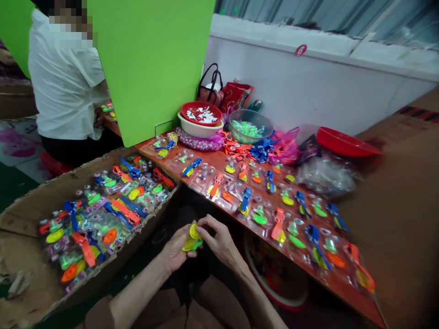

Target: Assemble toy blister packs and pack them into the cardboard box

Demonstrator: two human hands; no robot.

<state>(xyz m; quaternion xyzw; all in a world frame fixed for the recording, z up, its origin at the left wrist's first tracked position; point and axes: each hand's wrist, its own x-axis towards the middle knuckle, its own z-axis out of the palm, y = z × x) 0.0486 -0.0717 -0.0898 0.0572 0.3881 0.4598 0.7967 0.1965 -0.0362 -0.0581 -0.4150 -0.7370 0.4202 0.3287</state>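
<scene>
Over my lap, my left hand (177, 249) is closed around several small yellow and green plastic pieces (189, 245). The fingers of my right hand (219, 237) pinch the edge of a round yellow plastic disc (194, 231), which sits just above those pieces and close to the left fingertips. Whether the disc is joined to the other pieces cannot be made out. On the red-brown table (226, 214) beyond my hands lie clear blister trays holding blue and orange straps, toy pacifiers (259, 215) and yellow discs.
At my left stands a cardboard box (20, 212) of filled trays. Along the wall are a red bowl (192, 109) of white pieces, a grey bowl (236, 119) of green pieces and plastic bags (325, 176). A green partition (151, 59) separates me from a person (65, 77) in white.
</scene>
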